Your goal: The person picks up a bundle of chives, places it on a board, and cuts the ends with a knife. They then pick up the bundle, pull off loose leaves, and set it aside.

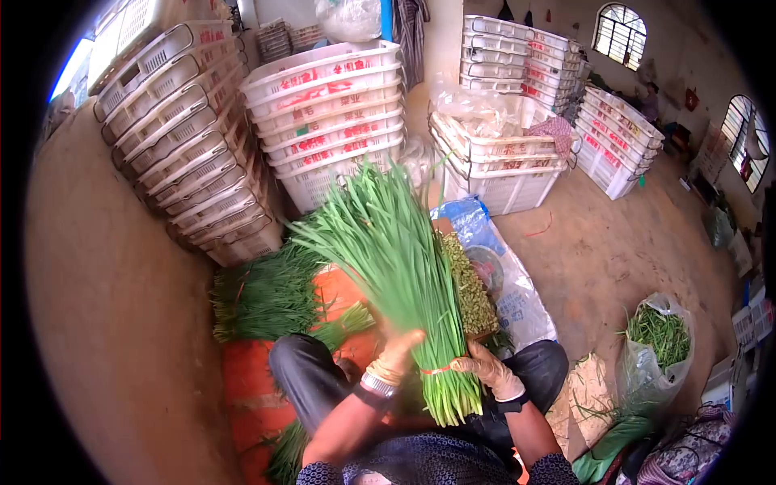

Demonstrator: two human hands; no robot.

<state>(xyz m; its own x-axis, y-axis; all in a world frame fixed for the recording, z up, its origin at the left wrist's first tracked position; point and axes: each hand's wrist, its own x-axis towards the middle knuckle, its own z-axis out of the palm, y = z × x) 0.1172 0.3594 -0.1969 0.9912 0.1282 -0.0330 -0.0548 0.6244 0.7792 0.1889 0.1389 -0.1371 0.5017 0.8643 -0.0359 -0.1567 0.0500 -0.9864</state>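
Left forearm (346,430) and right forearm (535,432) are stretched forward, angled inward.
The left hand (396,357) is partly blurred, its thumb pointed inward; its wrist is ringed by a metallic band (380,385) and a dark strap (372,397). The right hand (493,375) is turned inward, fingers bent, its wrist circled by a dark band (512,402). Both upper arms are covered by dark patterned sleeves (553,470).

Can't actually make out any words here — just red characters below the rims of the crates (333,113) and blurry blue print toward the sack's (529,317) right edge.
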